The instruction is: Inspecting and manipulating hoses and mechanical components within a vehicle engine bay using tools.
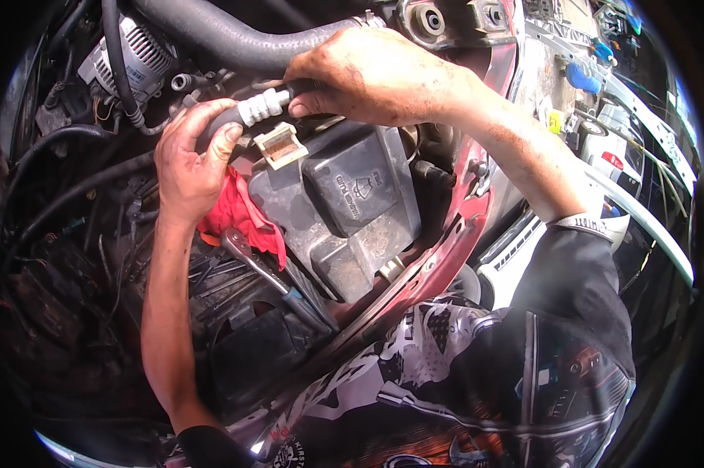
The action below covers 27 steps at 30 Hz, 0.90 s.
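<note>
My left hand (186, 160) is closed around a black rubber hose (225, 120), the thumb pressing on it from this side. A ribbed silver metal fitting (264, 108) joins the hose between my two hands. On the fitting's other side, my right hand (367, 76) grips a black piece of the same line with fingers and thumb; its fingers partly cover that piece. A cream plastic block (280, 147) sits just below the fitting, on the black plastic reservoir (359, 214). Beneath my left hand lies a bright red cloth (249, 217).
A ratchet wrench (252, 257) rests beside the cloth. At the top runs a thick black hose (250, 48), with a silver alternator (133, 61) to its left. The red body edge (438, 253) borders the engine bay on the right. Several cables cross the left side.
</note>
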{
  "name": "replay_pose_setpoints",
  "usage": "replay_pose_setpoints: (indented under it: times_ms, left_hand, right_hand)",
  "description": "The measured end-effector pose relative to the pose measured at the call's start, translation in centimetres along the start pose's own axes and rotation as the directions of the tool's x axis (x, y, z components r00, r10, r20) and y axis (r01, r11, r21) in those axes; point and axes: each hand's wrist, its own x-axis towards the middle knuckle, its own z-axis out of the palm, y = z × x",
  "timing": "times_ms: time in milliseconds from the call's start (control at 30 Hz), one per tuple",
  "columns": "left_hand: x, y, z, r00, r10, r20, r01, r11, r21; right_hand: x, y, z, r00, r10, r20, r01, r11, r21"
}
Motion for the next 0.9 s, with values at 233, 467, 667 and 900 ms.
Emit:
replay_pose_setpoints:
  times_ms: [233, 467, 667, 900]
  left_hand:
    - [-0.1, -0.1, 0.0, 1.0, -0.007, -0.004, 0.007, 1.0, -0.008]
    - [0.0, 0.1, 0.0, 1.0, -0.001, -0.013, 0.001, 1.0, -0.003]
    - [0.0, -0.1, 0.0, 1.0, -0.007, -0.013, 0.007, 1.0, -0.005]
    - [0.0, -0.2, -0.1, 1.0, 0.011, -0.004, -0.011, 1.0, 0.018]
  right_hand:
    - [-0.4, -0.4, 1.6, 0.966, -0.035, -0.255, 0.038, 0.999, 0.007]
    - [0.0, 0.2, 0.2, 0.999, -0.018, -0.039, 0.021, 0.996, 0.086]
    - [0.1, -0.3, 1.1, 0.981, -0.077, -0.178, 0.072, 0.997, -0.037]
    - [-0.3, 0.2, 0.7, 0.982, -0.087, -0.166, 0.091, 0.996, 0.016]
